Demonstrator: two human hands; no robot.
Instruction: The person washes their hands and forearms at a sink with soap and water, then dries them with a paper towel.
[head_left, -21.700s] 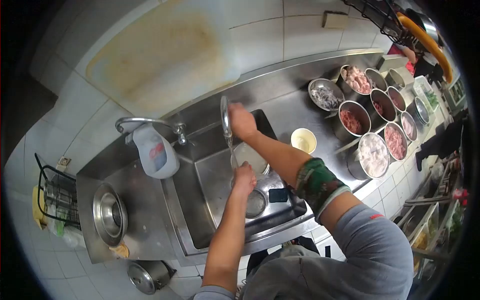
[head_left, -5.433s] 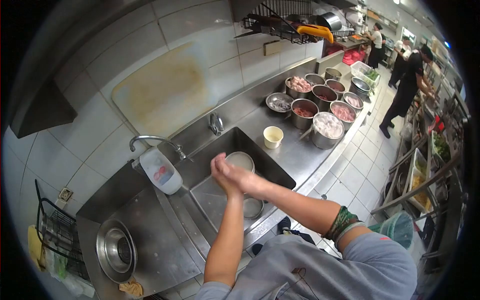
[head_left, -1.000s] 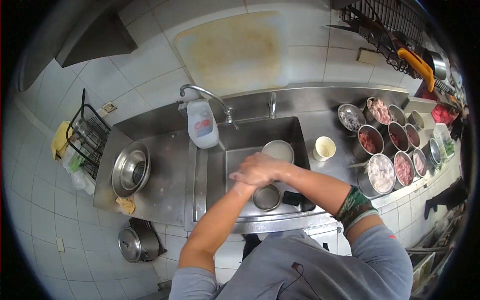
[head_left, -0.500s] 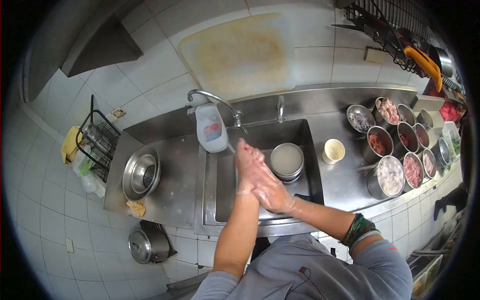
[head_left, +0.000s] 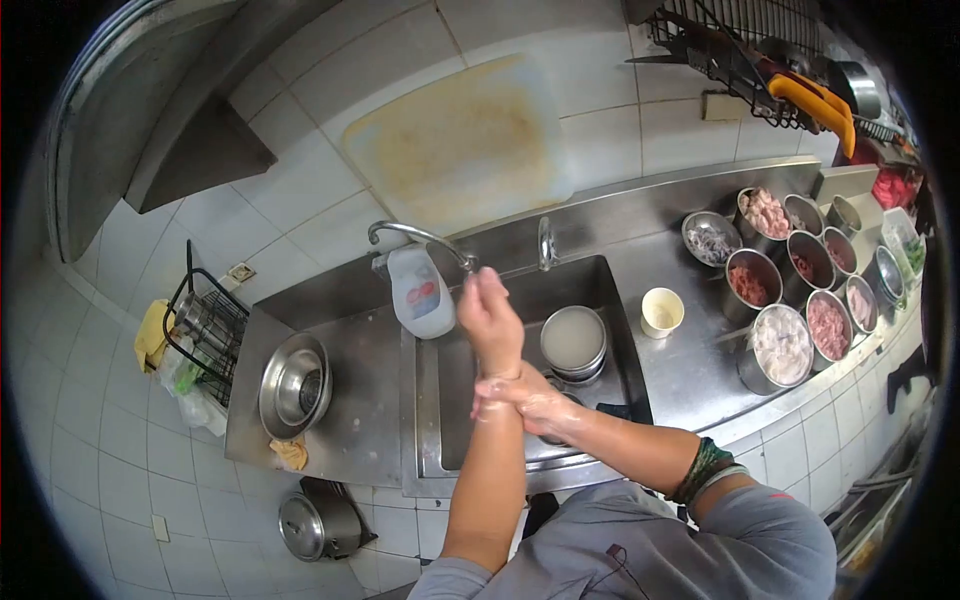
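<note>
My left hand (head_left: pixel 490 325) is held over the sink (head_left: pixel 455 400), just below the tip of the faucet (head_left: pixel 425 236). Its fingers point away from me, loosely extended, with nothing in them. Around the left wrist, my right hand (head_left: pixel 527 393) is wrapped, its fingers closed on it. Whitish lather shows on the skin of both wrists. Inside the sink, right of my hands, stands a metal pot of cloudy liquid (head_left: pixel 574 342). A translucent plastic jug (head_left: pixel 420 295) hangs beside the faucet, left of my left hand.
A pale cup (head_left: pixel 662 312) stands on the counter at right, before several metal containers of cut meat (head_left: pixel 780 345). Stacked metal bowls (head_left: pixel 296 388) sit at left. A knife rack (head_left: pixel 740 60) juts from the wall at upper right. A lidded pot (head_left: pixel 318 524) stands low at left.
My right hand has slid from the left hand down to the left wrist and now encircles it. The palms have come apart. The whole view has shifted slightly.
</note>
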